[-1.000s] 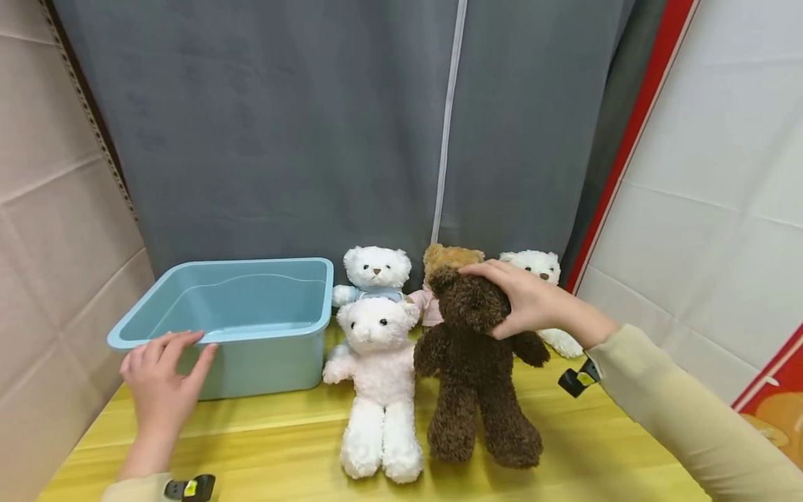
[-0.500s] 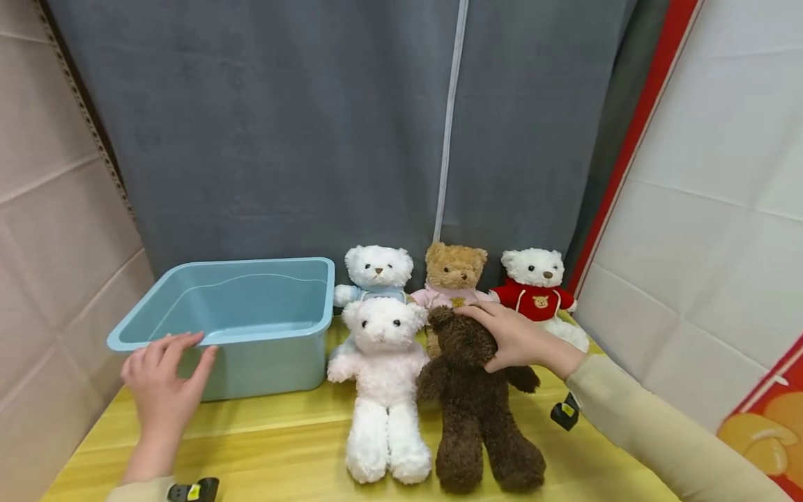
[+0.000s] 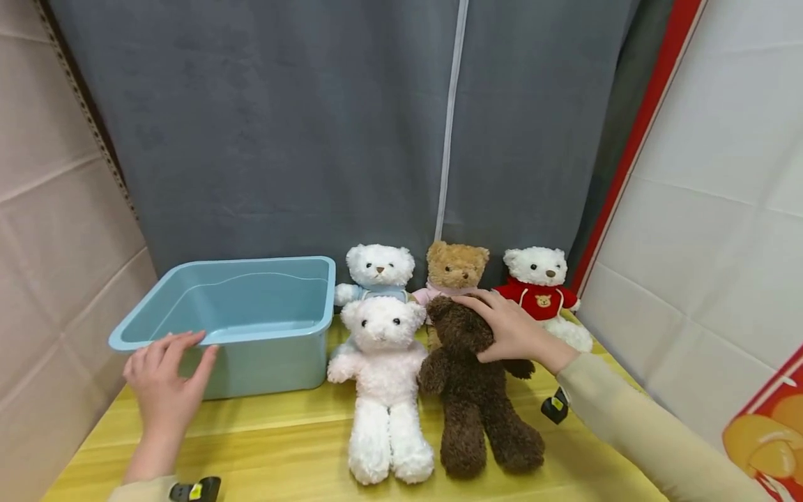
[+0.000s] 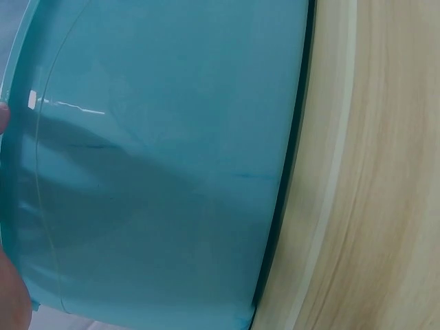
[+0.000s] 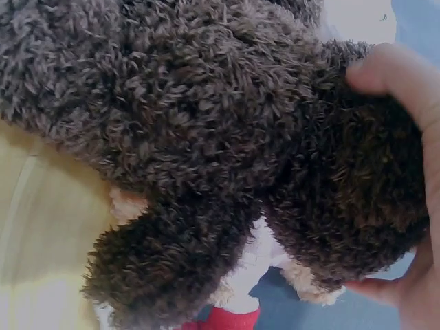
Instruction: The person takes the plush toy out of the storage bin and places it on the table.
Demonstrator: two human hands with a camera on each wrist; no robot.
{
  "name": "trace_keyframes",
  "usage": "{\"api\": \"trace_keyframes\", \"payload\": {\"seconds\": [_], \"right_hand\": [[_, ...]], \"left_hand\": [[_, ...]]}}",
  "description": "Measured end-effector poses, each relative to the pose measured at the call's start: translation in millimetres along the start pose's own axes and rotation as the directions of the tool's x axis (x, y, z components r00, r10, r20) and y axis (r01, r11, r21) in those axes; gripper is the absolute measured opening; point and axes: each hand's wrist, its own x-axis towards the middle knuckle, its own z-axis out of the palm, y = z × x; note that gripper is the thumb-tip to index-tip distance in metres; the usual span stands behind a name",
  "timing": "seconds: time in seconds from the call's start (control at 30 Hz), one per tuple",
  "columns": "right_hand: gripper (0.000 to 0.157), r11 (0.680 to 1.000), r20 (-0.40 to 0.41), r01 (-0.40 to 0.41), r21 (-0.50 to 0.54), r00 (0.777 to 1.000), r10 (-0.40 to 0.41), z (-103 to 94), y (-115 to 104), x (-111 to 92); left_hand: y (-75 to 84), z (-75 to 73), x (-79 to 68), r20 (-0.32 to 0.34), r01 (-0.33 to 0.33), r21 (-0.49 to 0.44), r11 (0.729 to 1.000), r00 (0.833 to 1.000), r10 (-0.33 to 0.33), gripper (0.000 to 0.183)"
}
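My right hand (image 3: pixel 511 328) grips the head of a dark brown teddy bear (image 3: pixel 470 404), thumb on one side and fingers on the other. In the right wrist view, the bear's dark fur (image 5: pixel 199 103) fills most of the picture. It leans to the left on the table, its face turned away from the hand. Beside it sits a white teddy bear (image 3: pixel 387 369); their arms are close together. My left hand (image 3: pixel 163 380) rests at the near rim of a blue plastic bin (image 3: pixel 270 362), thumb spread from the fingers. The left wrist view shows the bin's outer wall (image 4: pixel 172 179).
Behind sit a white bear in light blue (image 3: pixel 379 268), a tan bear in pink (image 3: pixel 458 266) and a white bear in a red hoodie (image 3: pixel 539 300). A grey curtain (image 3: pixel 282 139) hangs behind the yellow wooden table (image 3: pixel 263 453). White panels stand at both sides.
The dark brown bear came down and nearer with my right hand, then shifted slightly back and left. The tan and red-hoodie bears behind it show more. My left hand stays in place.
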Motion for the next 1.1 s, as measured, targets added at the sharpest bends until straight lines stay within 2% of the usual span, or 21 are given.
{"api": "trace_keyframes", "payload": {"seconds": [0.13, 0.3, 0.73, 0.83, 0.93, 1.0, 1.1], "right_hand": [[0.102, 0.999, 0.018, -0.039, 0.032, 0.999, 0.038, 0.1, 3, -1], [0.098, 0.996, 0.015, -0.045, 0.081, 0.999, 0.044, -3.2, 3, -2], [0.076, 0.968, -0.058, -0.079, 0.238, 0.994, 0.095, -15.2, 9, -5], [0.071, 0.956, -0.076, -0.099, 0.277, 0.989, 0.125, -21.2, 10, -12], [0.069, 0.943, -0.073, -0.134, 0.306, 0.984, 0.163, -29.9, 7, -19], [0.070, 0.933, -0.050, -0.158, 0.323, 0.982, 0.184, -35.9, 1, -24], [0.075, 0.935, 0.002, -0.187, 0.301, 0.981, 0.195, -41.7, -11, -29]], "left_hand": [[-1.0, -1.4, -2.6, -0.011, -0.001, 0.004, 1.000, 1.000, 0.001, 0.062], [-0.4, -5.4, -3.0, -0.015, -0.003, 0.009, 1.000, 1.000, 0.003, 0.062], [-4.1, -14.8, -4.2, -0.007, 0.004, 0.028, 1.000, 1.000, -0.004, 0.064], [-3.1, -16.9, -3.0, 0.026, 0.007, 0.035, 0.999, 1.000, -0.008, 0.060], [-1.1, -18.6, 0.8, 0.102, 0.018, 0.051, 0.999, 0.995, -0.023, 0.044], [0.8, -19.5, 5.0, 0.161, 0.026, 0.069, 0.997, 0.986, -0.037, 0.034], [4.2, -20.6, 13.1, 0.254, 0.041, 0.111, 0.993, 0.965, -0.069, 0.031]]}}
